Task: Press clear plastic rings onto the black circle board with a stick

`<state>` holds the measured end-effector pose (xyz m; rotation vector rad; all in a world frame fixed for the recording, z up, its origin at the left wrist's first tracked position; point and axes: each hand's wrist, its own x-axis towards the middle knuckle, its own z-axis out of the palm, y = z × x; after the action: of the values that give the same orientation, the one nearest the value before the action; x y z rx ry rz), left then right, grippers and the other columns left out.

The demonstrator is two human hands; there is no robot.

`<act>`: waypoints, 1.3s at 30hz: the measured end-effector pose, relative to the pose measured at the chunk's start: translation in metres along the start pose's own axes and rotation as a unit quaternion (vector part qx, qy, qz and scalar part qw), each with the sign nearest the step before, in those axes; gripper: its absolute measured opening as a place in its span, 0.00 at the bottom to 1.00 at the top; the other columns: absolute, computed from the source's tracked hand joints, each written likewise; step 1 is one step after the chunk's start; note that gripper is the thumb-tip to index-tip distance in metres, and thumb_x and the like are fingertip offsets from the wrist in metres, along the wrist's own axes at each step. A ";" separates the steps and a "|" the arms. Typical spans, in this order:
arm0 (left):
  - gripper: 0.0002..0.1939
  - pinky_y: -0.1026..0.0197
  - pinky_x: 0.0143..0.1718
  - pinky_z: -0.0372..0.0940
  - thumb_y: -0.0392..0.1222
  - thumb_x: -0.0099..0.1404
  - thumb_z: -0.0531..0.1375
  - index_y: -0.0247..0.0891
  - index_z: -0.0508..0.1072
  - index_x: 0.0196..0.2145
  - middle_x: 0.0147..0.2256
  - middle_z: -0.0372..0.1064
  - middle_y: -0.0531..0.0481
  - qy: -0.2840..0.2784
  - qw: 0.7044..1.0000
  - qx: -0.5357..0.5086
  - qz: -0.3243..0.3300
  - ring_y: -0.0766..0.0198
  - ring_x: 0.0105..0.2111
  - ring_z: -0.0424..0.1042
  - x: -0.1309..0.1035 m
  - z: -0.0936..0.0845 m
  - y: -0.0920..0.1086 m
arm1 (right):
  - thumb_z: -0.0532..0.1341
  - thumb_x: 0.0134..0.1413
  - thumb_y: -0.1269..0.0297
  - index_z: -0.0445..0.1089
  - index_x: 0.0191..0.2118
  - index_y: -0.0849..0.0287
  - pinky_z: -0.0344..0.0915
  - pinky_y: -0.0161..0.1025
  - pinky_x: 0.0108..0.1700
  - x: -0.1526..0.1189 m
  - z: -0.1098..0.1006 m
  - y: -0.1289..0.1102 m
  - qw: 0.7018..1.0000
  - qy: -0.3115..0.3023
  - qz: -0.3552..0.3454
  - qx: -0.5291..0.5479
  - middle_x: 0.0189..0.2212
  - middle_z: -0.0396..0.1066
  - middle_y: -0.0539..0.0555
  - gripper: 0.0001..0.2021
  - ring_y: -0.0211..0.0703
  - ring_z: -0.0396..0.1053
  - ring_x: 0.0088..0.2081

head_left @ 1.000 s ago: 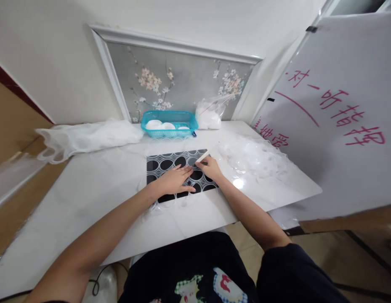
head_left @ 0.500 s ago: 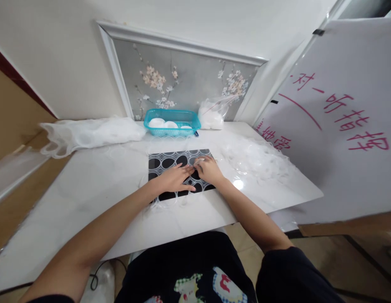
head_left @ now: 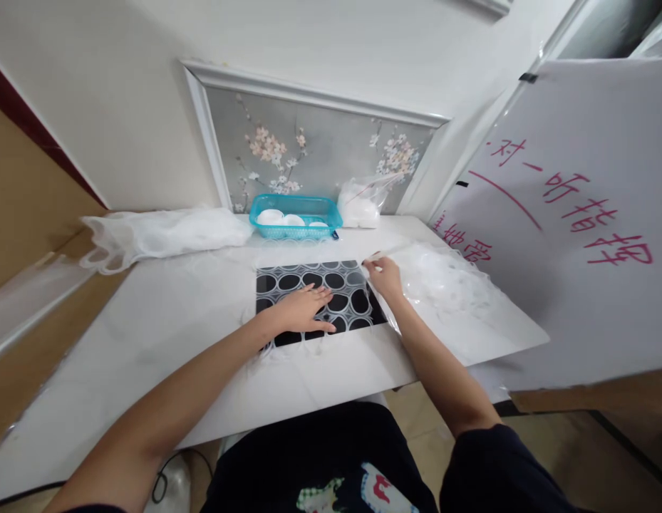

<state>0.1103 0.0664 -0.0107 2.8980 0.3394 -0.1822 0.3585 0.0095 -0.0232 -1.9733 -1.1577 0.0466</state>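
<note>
On the white table lies a black sheet (head_left: 381,313), with a clear plastic film (head_left: 338,302) marked by pale oval outlines over it. My left hand (head_left: 305,311) rests flat on the film, fingers spread, covering part of the ovals. At the sheet's right edge my right hand (head_left: 385,276) is closed in a pinch on the film, whose right side is lifted off the black sheet. Just beyond my right hand is a heap of crumpled clear film pieces (head_left: 442,278) with round outlines.
Against the wall stands a blue plastic basket (head_left: 294,201) with a few white round pieces (head_left: 270,216) in it. Beside it sits a knotted clear bag (head_left: 360,206) of white material. A long bundle of white film (head_left: 170,234) lies at the back left. A whiteboard (head_left: 581,299) borders the right.
My right hand has moved right from beside my left hand to the sheet's edge, drawing the film up with it. The left hand has stayed on the film. The view has shifted slightly.
</note>
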 end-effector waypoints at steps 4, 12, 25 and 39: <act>0.40 0.45 0.67 0.43 0.62 0.66 0.59 0.30 0.61 0.64 0.65 0.52 0.31 0.011 1.000 0.022 -0.002 0.46 0.66 0.54 0.001 -0.001 0.005 | 0.63 0.48 0.61 0.73 0.28 0.58 0.67 0.39 0.36 -0.016 0.012 0.007 0.994 -0.107 -0.013 0.031 0.27 0.78 0.53 0.06 0.47 0.74 0.32; 0.40 0.48 0.67 0.45 0.63 0.65 0.58 0.26 0.63 0.62 0.64 0.54 0.30 0.006 0.999 0.052 -0.015 0.45 0.65 0.56 0.001 -0.007 0.012 | 0.59 0.52 0.58 0.75 0.29 0.60 0.65 0.38 0.38 -0.031 0.013 0.018 0.987 -0.137 -0.019 0.080 0.29 0.78 0.54 0.11 0.44 0.73 0.33; 0.41 0.48 0.66 0.45 0.64 0.65 0.57 0.27 0.63 0.62 0.64 0.55 0.31 0.015 0.999 0.051 -0.013 0.45 0.65 0.57 0.002 -0.001 0.009 | 0.58 0.56 0.60 0.76 0.34 0.60 0.67 0.38 0.41 -0.036 0.010 0.016 0.988 -0.133 -0.051 0.053 0.33 0.78 0.55 0.11 0.44 0.74 0.36; 0.39 0.49 0.67 0.44 0.63 0.65 0.58 0.28 0.63 0.61 0.64 0.56 0.31 0.019 0.998 0.060 -0.004 0.47 0.65 0.57 0.002 -0.002 0.009 | 0.55 0.55 0.74 0.73 0.47 0.62 0.62 0.47 0.48 -0.023 0.004 -0.012 0.977 -0.096 -0.074 -0.177 0.35 0.77 0.65 0.15 0.57 0.73 0.43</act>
<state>0.1148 0.0591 -0.0069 3.0216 0.3574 -0.1544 0.3355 -0.0019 -0.0258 -2.2214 -1.5227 -0.0532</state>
